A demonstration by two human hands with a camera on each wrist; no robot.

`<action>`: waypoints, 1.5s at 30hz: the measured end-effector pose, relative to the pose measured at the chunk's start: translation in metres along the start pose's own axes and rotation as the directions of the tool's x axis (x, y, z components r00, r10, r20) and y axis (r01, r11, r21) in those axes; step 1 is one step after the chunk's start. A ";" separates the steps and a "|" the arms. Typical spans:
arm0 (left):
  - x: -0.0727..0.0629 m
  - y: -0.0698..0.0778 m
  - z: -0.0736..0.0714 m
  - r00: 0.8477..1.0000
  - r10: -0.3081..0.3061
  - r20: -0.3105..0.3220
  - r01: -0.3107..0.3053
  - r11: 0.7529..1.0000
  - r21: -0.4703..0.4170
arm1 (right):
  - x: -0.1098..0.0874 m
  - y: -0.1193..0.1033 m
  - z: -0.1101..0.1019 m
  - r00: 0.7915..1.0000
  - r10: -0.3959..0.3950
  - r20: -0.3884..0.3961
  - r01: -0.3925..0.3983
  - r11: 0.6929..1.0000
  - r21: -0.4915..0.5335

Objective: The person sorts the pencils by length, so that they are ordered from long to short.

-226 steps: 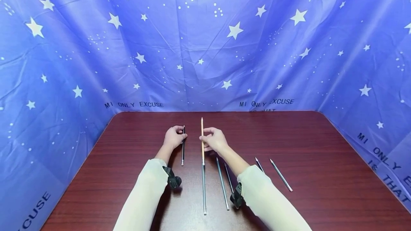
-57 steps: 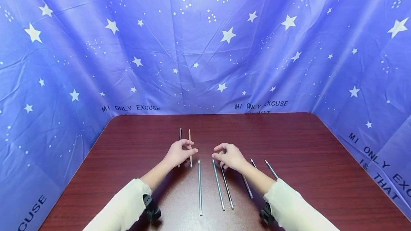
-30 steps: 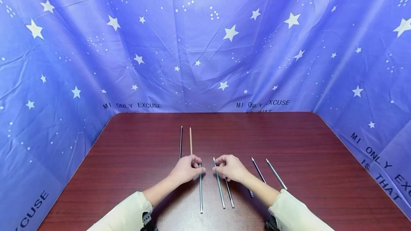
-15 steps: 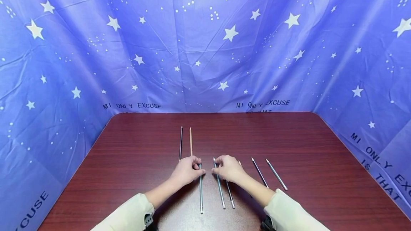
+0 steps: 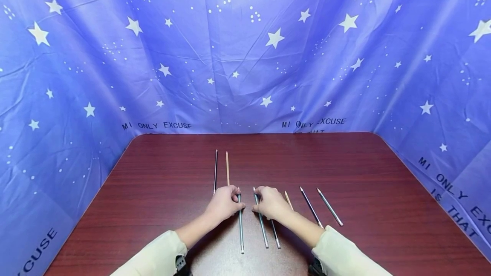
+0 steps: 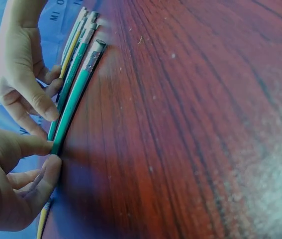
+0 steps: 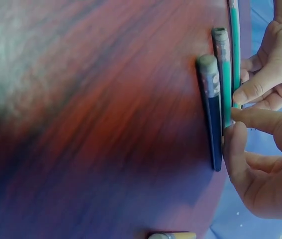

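Note:
In the head view, my left hand pinches a green pencil near its pointed end. The left wrist view shows the thumb and forefinger on this pencil, its eraser end lying toward me. Just to the right, my right hand pinches a second green pencil close to its tip. Seen from the right wrist, that pencil runs between thumb and forefinger, alongside a dark pencil. The dark pencil's front part is hidden under the right hand in the head view.
Beyond my left hand lie a dark pencil and a yellow pencil, points away from me. Right of my right hand are another yellow pencil, a dark one and a greenish one. A starry blue curtain surrounds the brown table.
The yellow pencil my right hand held earlier now lies left, beside the dark pencil. Both hands came nearer to the two green pencils; in the last half second they barely moved.

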State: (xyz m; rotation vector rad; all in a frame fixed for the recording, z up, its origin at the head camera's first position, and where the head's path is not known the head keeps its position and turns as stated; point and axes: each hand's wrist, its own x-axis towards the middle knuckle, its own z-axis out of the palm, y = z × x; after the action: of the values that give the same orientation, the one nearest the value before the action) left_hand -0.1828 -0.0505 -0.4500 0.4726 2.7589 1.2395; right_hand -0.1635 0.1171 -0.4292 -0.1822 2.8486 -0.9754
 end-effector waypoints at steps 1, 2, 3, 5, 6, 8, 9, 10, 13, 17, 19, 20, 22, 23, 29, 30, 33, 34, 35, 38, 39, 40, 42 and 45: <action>0.000 0.000 0.000 1.000 -0.008 0.007 0.009 1.000 -0.025 | -0.001 0.000 0.000 1.000 0.004 0.006 -0.004 1.000 0.011; -0.001 0.000 0.000 1.000 -0.015 0.013 0.015 0.999 -0.048 | -0.001 -0.001 0.000 1.000 0.009 0.011 -0.009 1.000 0.019; -0.001 0.001 0.000 1.000 -0.022 0.019 0.023 0.997 -0.073 | -0.002 -0.001 0.000 1.000 0.008 0.012 -0.008 1.000 0.023; -0.001 0.001 0.000 0.999 -0.032 0.025 0.034 0.994 -0.105 | -0.003 -0.001 0.000 1.000 0.006 0.013 -0.006 1.000 0.026; -0.001 0.001 0.000 0.999 -0.036 0.027 0.039 0.993 -0.116 | -0.003 -0.002 0.000 1.000 0.007 0.014 -0.008 1.000 0.027; -0.002 0.002 -0.001 0.999 -0.044 0.028 0.047 0.990 -0.134 | -0.004 -0.003 0.001 1.000 0.011 0.014 -0.011 0.999 0.030; -0.002 0.002 -0.001 0.998 -0.048 0.028 0.051 0.989 -0.139 | -0.004 -0.003 0.001 1.000 0.013 0.013 -0.013 0.999 0.029; -0.002 0.002 -0.001 0.998 -0.050 0.028 0.054 0.988 -0.145 | -0.005 -0.003 0.001 1.000 0.014 0.012 -0.014 1.000 0.028; -0.001 0.002 -0.001 0.998 -0.055 0.025 0.058 0.987 -0.150 | -0.005 -0.004 0.003 1.000 0.006 0.014 -0.007 0.999 0.032; -0.001 0.001 -0.001 0.997 -0.074 0.028 0.078 0.981 -0.178 | -0.006 -0.004 0.004 1.000 -0.005 0.021 0.004 0.999 0.045; -0.001 0.000 -0.001 0.996 -0.088 0.034 0.093 0.974 -0.206 | -0.006 -0.003 0.004 1.000 -0.007 0.024 0.005 0.999 0.051; -0.001 -0.001 -0.001 0.995 -0.093 0.037 0.099 0.970 -0.222 | -0.006 -0.003 0.004 1.000 -0.009 0.025 0.007 0.998 0.055; 0.000 -0.004 0.000 0.994 -0.101 0.046 0.109 0.961 -0.254 | -0.005 -0.002 0.004 1.000 -0.016 0.026 0.014 0.998 0.069; 0.001 -0.005 0.000 0.993 -0.103 0.050 0.112 0.956 -0.269 | -0.005 -0.001 0.004 0.999 -0.024 0.026 0.022 0.997 0.075; 0.002 -0.009 0.002 0.992 -0.108 0.070 0.126 0.936 -0.329 | -0.005 0.001 0.004 0.998 -0.033 0.047 0.027 0.992 0.123; 0.002 -0.009 0.002 0.991 -0.110 0.073 0.128 0.932 -0.339 | -0.005 0.001 0.004 0.998 -0.026 0.053 0.019 0.991 0.133; 0.001 -0.006 0.000 0.989 -0.121 0.089 0.146 0.914 -0.378 | -0.005 0.001 0.004 0.998 -0.012 0.067 0.001 0.985 0.171; 0.001 -0.005 -0.001 0.988 -0.126 0.094 0.152 0.908 -0.391 | -0.006 0.001 0.004 0.997 -0.007 0.072 -0.006 0.983 0.184; 0.001 -0.004 -0.001 0.986 -0.133 0.100 0.163 0.900 -0.405 | -0.006 0.001 0.003 0.997 -0.003 0.075 -0.012 0.980 0.197; 0.001 -0.001 -0.004 0.980 -0.162 0.117 0.197 0.877 -0.439 | -0.006 0.000 0.003 0.997 0.007 0.079 -0.025 0.973 0.229; 0.001 -0.001 -0.004 0.978 -0.169 0.120 0.205 0.870 -0.448 | -0.006 0.000 0.002 0.997 0.010 0.081 -0.029 0.971 0.238; 0.001 -0.001 -0.005 0.977 -0.176 0.124 0.214 0.864 -0.456 | -0.006 0.000 0.002 0.997 0.010 0.082 -0.030 0.968 0.250; 0.001 0.000 -0.005 0.975 -0.183 0.128 0.222 0.856 -0.467 | -0.006 -0.001 0.000 0.996 0.005 0.084 -0.028 0.961 0.276; 0.000 0.000 -0.006 0.974 -0.188 0.126 0.225 0.847 -0.481 | -0.006 -0.002 -0.002 0.996 -0.005 0.093 -0.027 0.940 0.340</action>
State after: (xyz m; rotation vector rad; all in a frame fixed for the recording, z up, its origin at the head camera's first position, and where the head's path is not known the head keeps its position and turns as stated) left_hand -0.1843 -0.0548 -0.4462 0.1609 2.2264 1.7408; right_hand -0.1573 0.1181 -0.4261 -0.1705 2.5427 -1.3974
